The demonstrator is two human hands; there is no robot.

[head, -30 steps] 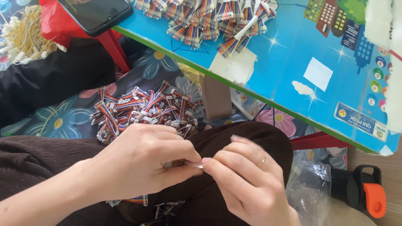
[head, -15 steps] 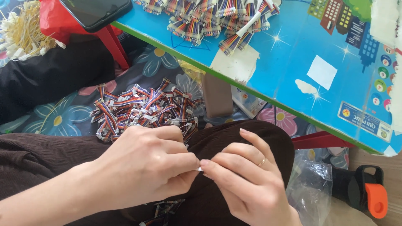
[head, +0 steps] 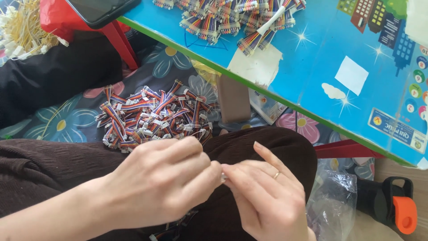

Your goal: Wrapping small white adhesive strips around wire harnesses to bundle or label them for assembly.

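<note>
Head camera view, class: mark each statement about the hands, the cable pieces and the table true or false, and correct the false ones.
1. The left hand and the right hand meet fingertip to fingertip over the lap. True.
2. A pile of striped cable pieces lies on the flowered cloth beyond the knees. True.
3. The table top is plain white. False: it is blue with printed pictures.
4. The right hand wears a ring. True.
5. The phone lies on the floor. False: it rests at the table's edge over a red bag.
</note>
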